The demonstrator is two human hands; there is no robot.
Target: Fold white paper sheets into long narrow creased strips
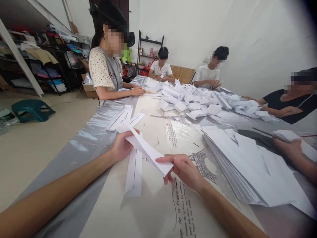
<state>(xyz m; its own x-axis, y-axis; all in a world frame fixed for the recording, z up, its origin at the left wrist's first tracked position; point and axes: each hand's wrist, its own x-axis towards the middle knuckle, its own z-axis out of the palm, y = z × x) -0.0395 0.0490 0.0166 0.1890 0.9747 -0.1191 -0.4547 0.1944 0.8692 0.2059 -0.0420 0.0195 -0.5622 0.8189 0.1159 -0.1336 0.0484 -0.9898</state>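
Over the table (153, 211), left of the stack of sheets (247, 165), I hold the folded paper strip (146, 150) in the air. My left hand (121, 145) pinches its far end and my right hand (184, 170) its near end. I judge that an even pull from both ends makes for a straight crease.

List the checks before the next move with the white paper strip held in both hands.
1. Left hand grips one end of the long folded white paper strip: ok.
2. Right hand pinches its other end: ok.
3. Strip held above the glossy printed table cover: ok.
4. Second folded white paper piece lies flat beneath: ok.
5. Co-worker's hand rests by the stack of white sheets, apart from the strip: ok.
6. Strip's creases even: cannot tell.
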